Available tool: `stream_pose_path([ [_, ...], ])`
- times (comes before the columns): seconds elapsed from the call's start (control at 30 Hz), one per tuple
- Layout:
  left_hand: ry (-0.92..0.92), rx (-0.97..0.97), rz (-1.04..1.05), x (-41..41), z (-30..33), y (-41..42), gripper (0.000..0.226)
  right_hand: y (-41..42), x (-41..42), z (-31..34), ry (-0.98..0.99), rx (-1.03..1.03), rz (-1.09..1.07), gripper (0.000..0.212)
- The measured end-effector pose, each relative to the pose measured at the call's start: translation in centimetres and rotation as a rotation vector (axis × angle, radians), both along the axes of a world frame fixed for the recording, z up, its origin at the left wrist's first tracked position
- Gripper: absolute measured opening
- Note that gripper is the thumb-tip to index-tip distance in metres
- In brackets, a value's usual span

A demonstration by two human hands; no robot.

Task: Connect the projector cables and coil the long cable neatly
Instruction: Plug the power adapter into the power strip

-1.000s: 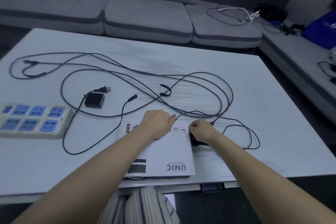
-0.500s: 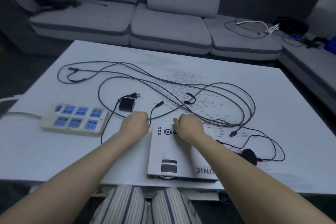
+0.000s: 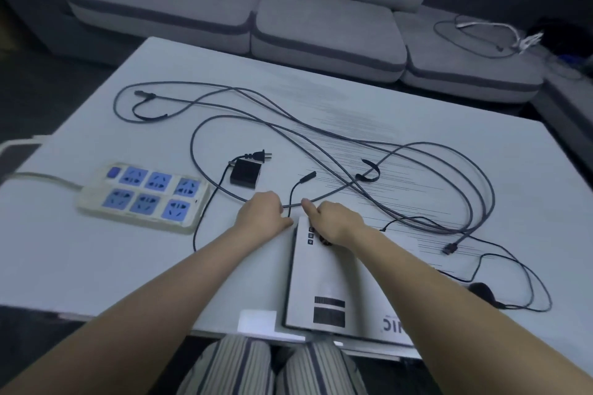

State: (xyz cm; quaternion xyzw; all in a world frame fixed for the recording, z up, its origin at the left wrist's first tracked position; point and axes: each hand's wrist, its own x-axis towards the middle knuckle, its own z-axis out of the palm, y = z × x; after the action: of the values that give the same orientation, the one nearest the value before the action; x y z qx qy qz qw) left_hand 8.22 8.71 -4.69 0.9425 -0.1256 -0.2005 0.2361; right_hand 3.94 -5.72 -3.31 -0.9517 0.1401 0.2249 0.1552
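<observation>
The projector (image 3: 324,279) lies flat at the bench's (image 3: 417,112) six-o'clock edge, part of it overhanging toward the striped knees (image 3: 272,365). The left hand (image 3: 261,213) sits at its eleven-o'clock corner, fingers curled over a thin cord (image 3: 293,194); the curled fingers hide whether the cord is really pinched. The right hand (image 3: 333,218) rests on the projector's far end, fingers bent, forefinger pointing toward twelve; what it grasps, if anything, I cannot tell.

Risks, as I judge them. The projector is so near the edge that a pull on any plugged cord could slide it off onto the lap. The long cable (image 3: 353,151) sprawls in crossed loops from ten to three o'clock; coiling it from one end without freeing the crossings would likely knot it, or drag the adapter (image 3: 244,172) and its plug (image 3: 256,155) along. A strap (image 3: 369,170) hangs on the cable at one o'clock and may snag. The cable's plug (image 3: 451,247) at three o'clock lies near another thin cord (image 3: 513,269) running to a dark puck (image 3: 481,291), so the wrong lead could be picked up in this dim light.

The bench is pale and smooth. A power strip (image 3: 144,196) sits at nine o'clock. Behind it stands a grey sofa (image 3: 321,16) with loose wires (image 3: 481,32) on its right cushion.
</observation>
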Motion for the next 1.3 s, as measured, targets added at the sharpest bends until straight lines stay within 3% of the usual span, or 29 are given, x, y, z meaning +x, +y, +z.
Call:
stream_pose_path([
  [0.2, -0.175, 0.075, -0.019, 1.3, -0.9, -2.7, 0.029, -0.3, 0.2, -1.2, -0.066, -0.084, -0.010, 0.053],
  [0.3, -0.166, 0.060, 0.019, 2.1, -1.0, -3.4, 0.021, -0.4, 0.4, -1.5, -0.059, -0.091, -0.001, 0.053],
  [0.43, -0.070, 0.055, 0.035, 2.4, -0.3, -3.4, 0.004, -0.5, 0.4, -1.6, -0.048, -0.081, -0.008, 0.052],
  [0.53, 0.068, 0.049, 0.014, 2.1, 0.1, -2.4, 0.021, -0.4, 0.4, -1.5, -0.059, -0.083, -0.008, 0.054],
  [0.6, 0.146, 0.054, -0.044, 1.7, 0.5, -1.6, 0.017, -0.3, 0.3, -1.4, -0.063, -0.090, -0.005, 0.055],
  [0.93, 0.256, 0.251, -0.294, 0.4, 2.7, 2.1, 0.039, -0.2, 0.1, -0.9, -0.044, -0.082, -0.037, 0.052],
  [1.17, 0.513, 0.011, -0.184, -0.3, 1.6, 1.4, 0.028, -0.1, 0.2, -0.9, -0.056, -0.128, -0.041, 0.048],
  [1.23, 0.420, 0.039, -0.170, 0.3, 1.4, 0.7, 0.029, -0.1, 0.2, -0.9, -0.053, -0.132, -0.041, 0.048],
  [1.3, 0.214, 0.091, -0.183, 0.9, 0.9, 0.2, 0.032, -0.1, 0.2, -1.0, -0.051, -0.138, -0.036, 0.049],
])
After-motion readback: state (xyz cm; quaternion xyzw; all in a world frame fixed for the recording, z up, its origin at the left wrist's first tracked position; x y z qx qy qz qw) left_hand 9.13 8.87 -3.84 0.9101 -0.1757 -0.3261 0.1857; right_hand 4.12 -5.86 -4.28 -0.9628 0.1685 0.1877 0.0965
